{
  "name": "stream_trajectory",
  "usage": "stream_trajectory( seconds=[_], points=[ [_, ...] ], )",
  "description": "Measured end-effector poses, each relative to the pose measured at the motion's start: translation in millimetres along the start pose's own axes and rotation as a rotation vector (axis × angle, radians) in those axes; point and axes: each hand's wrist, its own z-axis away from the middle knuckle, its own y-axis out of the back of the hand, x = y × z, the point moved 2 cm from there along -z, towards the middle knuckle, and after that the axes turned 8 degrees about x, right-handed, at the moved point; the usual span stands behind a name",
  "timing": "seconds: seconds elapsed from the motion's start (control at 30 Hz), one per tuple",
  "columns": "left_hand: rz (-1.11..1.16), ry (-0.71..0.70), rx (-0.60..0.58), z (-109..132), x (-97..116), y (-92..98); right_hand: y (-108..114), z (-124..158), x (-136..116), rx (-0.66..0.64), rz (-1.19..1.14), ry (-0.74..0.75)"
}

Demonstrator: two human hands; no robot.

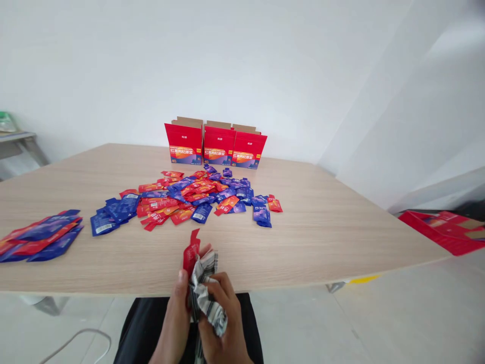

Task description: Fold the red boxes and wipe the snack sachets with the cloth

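Observation:
My left hand and my right hand meet below the near table edge, both closed round a bundle of sachets. The bundle shows silvery striped backs, and a red sachet sticks up from it at the left. A loose heap of red and blue sachets lies on the middle of the wooden table, well beyond my hands. Three open red boxes stand in a row behind the heap.
A fanned stack of blue and red sachets lies at the table's left edge. A flattened red box rests off the table's right side. A grey shelf stands far left. A cable lies on the floor.

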Motion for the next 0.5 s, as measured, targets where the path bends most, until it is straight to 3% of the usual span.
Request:
stream_trajectory(
  seconds=[0.17,0.3,0.5],
  points=[
    [0.013,0.178,-0.001,22.4,-30.3,9.3,9.1,-15.1,-1.1,0.110,0.065,-0.029],
    [-0.032,0.175,-0.015,38.0,-48.1,13.2,19.4,-25.6,-3.2,0.173,0.098,-0.002],
    [0.022,0.014,0.000,2.5,-7.8,7.4,2.4,-9.1,-3.1,0.026,0.000,0.020]
  ],
)
